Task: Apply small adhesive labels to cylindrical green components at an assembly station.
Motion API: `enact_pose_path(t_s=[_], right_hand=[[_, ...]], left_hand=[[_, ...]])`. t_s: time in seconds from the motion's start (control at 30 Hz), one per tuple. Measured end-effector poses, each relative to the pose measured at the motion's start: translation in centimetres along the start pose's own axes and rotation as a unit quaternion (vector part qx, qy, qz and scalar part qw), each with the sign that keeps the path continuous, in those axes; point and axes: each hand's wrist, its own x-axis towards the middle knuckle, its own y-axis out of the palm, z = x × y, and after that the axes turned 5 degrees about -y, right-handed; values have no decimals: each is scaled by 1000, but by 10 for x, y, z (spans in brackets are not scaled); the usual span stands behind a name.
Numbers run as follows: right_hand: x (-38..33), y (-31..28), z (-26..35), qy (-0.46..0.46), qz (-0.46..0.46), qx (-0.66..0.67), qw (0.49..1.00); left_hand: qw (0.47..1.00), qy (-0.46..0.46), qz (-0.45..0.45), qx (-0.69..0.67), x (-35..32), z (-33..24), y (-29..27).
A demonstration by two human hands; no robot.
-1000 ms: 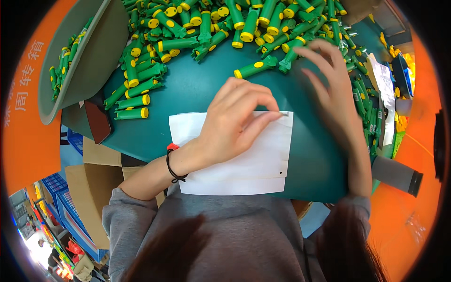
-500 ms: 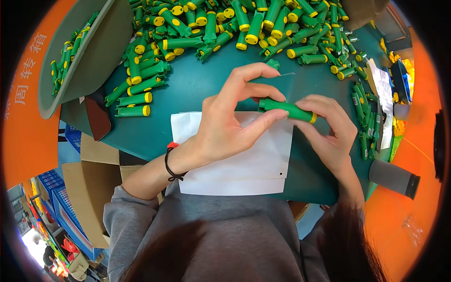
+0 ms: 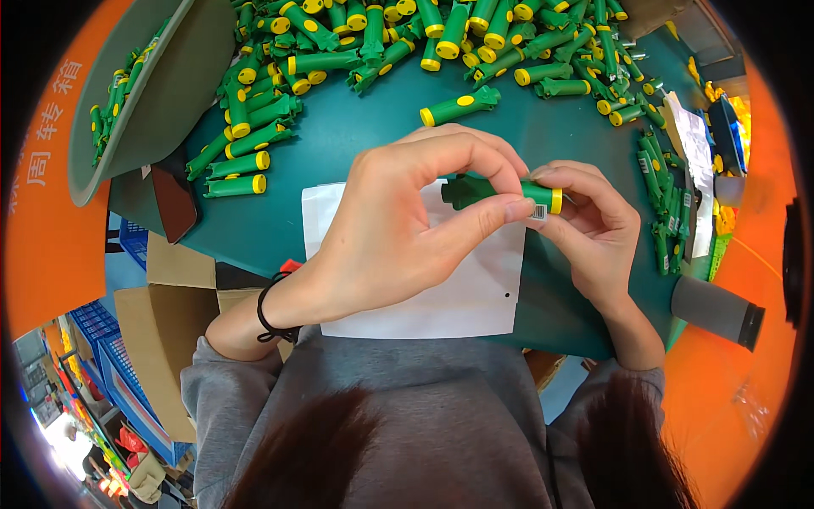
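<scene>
A green plastic tube with a yellow end cap [image 3: 556, 201] is held between my two hands, lying nearly level above a white sheet [image 3: 415, 297]. My left hand [image 3: 398, 208] is closed on the tube's middle, with thumb and fingertips at a small barcode label [image 3: 539, 212] on its side. My right hand [image 3: 598, 229] grips the yellow-capped end between thumb and fingers. Part of the tube is hidden behind my left fingers. Just beyond my left hand, another green tube [image 3: 462, 106] lies on the green table.
A large heap of green tubes [image 3: 373, 38] covers the table's far side. Labelled tubes [image 3: 670, 212] lie at right, near a grey cylinder [image 3: 714, 312]. A tilted grey-green tub [image 3: 140, 127] holds tubes at left. Below it stands an open cardboard box [image 3: 161, 339].
My left fingers, raised with a thin clear piece at the index tip, have come down onto the tube. A barcode label now shows on the tube, near my thumb.
</scene>
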Motion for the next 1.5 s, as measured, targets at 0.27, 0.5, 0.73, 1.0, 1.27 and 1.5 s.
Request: enact_pose_path(t_s=[0.27, 0.5, 0.73, 1.0, 1.27, 1.5], right_hand=[[0, -2, 1, -30, 41, -32, 998], [-1, 0, 1, -10, 25, -16, 1000], [-1, -1, 5, -12, 42, -46, 998], [-5, 1, 10, -3, 53, -32, 998], [-6, 8, 1, 58, 22, 30, 998], [15, -9, 15, -32, 50, -383, 922]], left_hand=[[997, -66, 21, -40, 1, 0, 2], [999, -43, 16, -3, 1, 2, 4], [998, -56, 14, 1, 0, 2, 4], [995, -91, 26, -33, 0, 3, 11], [955, -250, 119, -108, 4, 8, 10], [880, 16, -399, 259, -9, -15, -139]])
